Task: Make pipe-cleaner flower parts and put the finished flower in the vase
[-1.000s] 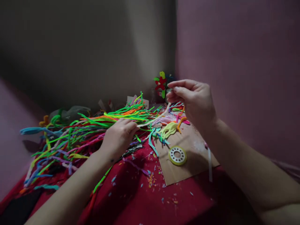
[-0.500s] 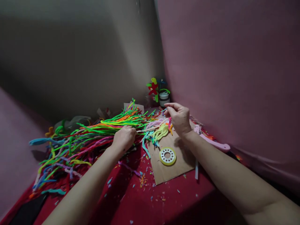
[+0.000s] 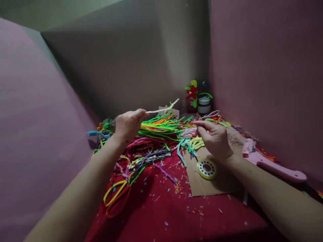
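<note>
My left hand [image 3: 130, 126] is closed in a pinch on a white pipe cleaner [image 3: 161, 110], which sticks out to the right with its tip bent upward. Below it spreads a big bundle of pipe cleaners [image 3: 160, 127] in green, orange, yellow and pink. Over the cardboard, my right hand [image 3: 214, 139] has thumb and forefinger close together; what sits between them, if anything, is too small to make out. Just under those fingertips are a looped yellow pipe-cleaner piece [image 3: 197, 143] and light blue pieces [image 3: 180, 153].
A roll of clear tape [image 3: 207, 169] lies on the cardboard sheet [image 3: 199, 189]. To the right rests a pink glue gun [image 3: 277, 168]. A pipe-cleaner flower [image 3: 192, 92] and a lidded jar [image 3: 204, 105] stand at the back. Fuzz scraps dot the red cloth [image 3: 151, 215].
My left hand has lifted off the bundle, drawing out the white pipe cleaner. My right hand has lowered toward the small pieces. The view has swung left.
</note>
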